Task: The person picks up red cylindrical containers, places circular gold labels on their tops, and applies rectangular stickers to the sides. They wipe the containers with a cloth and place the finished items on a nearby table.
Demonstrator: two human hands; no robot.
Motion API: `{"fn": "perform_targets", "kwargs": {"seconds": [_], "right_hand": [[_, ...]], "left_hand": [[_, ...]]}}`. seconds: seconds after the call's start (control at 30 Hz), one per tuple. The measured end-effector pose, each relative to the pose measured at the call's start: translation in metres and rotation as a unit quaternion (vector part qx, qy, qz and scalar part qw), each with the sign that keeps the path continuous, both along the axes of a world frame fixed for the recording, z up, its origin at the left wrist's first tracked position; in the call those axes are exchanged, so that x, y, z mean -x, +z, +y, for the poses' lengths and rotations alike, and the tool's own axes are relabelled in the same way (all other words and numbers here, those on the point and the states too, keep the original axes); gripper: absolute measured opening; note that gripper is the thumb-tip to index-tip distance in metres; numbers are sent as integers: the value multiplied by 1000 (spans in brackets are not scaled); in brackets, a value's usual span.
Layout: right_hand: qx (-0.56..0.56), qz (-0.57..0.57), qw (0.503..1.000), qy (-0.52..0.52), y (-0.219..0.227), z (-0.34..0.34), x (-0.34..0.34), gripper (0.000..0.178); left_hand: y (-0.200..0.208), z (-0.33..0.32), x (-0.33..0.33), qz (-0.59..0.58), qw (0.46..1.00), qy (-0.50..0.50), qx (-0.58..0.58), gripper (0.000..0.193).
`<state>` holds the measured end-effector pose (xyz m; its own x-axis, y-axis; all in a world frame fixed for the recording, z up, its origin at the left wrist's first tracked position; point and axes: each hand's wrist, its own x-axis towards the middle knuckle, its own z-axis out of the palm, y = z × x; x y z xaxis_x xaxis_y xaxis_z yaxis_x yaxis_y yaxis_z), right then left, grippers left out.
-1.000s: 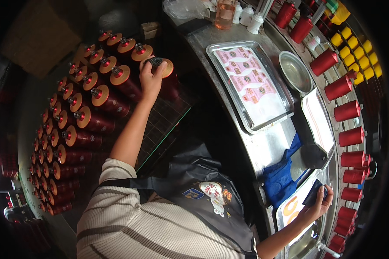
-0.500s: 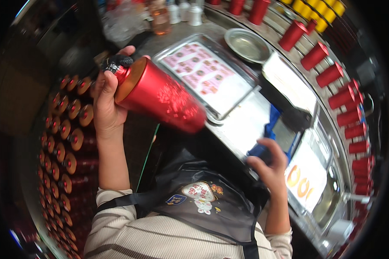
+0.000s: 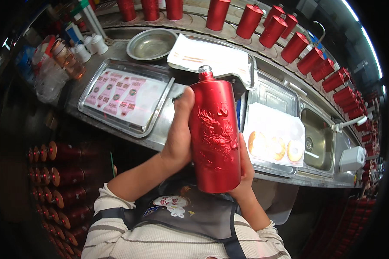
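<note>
Upright in front of me is a glossy red bottle (image 3: 214,138) with an embossed pattern on its face and a narrow, silvery open-looking mouth at the top. My left hand (image 3: 179,125) grips its left side near the shoulder, thumb up along the edge. Low on the right side, my right hand (image 3: 245,172) is closed around it, with most of those fingers hidden behind the bottle. Behind it lies a metal tray with pink label sheets (image 3: 116,94). On the right, white paper bears gold rings (image 3: 277,149).
A round metal bowl (image 3: 151,44) and white folded cloth (image 3: 212,54) lie at the back. Red bottles (image 3: 250,21) line a conveyor (image 3: 190,22) beyond. A sink (image 3: 322,138) and white jug (image 3: 352,159) are right. Stacked bottles (image 3: 65,194) stand lower left.
The bottle has swung from lying tilted at the left to upright in the middle. My right hand has come off the counter side and taken hold of it. My view has turned.
</note>
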<state>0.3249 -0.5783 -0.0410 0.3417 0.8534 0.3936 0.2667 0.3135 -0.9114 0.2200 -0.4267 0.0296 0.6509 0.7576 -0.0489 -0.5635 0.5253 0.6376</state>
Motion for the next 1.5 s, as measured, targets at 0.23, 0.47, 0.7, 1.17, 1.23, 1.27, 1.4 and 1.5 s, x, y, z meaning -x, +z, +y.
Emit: {"fn": "perform_targets", "kwargs": {"seconds": [0.23, 0.47, 0.7, 1.17, 1.23, 1.27, 1.4, 1.5], "right_hand": [[71, -276, 952, -112, 14, -9, -28, 92], [128, -279, 949, -71, 20, -17, -43, 93], [129, -277, 950, -64, 21, -12, -48, 91], [185, -205, 951, -141, -21, 1, -39, 88], [143, -243, 951, -128, -21, -1, -41, 90], [136, -255, 950, -120, -17, -3, -41, 91], [98, -273, 953, -91, -3, 0, -43, 95], [246, -210, 938, -124, -1, -6, -38, 97]], "left_hand": [[-23, -11, -21, 245, 963, -70, -84, 69], [-30, -10, -31, 312, 941, -75, -104, 69], [-30, 5, -34, 311, 935, -127, -111, 69], [-32, 13, -33, 442, 728, 81, -518, 62], [-28, 0, -39, 387, 808, 2, -445, 61], [-38, 1, -40, 372, 815, 14, -444, 62], [-56, 28, -36, 405, 877, -105, -239, 64], [-49, 22, -30, 401, 848, -12, -346, 64]]}}
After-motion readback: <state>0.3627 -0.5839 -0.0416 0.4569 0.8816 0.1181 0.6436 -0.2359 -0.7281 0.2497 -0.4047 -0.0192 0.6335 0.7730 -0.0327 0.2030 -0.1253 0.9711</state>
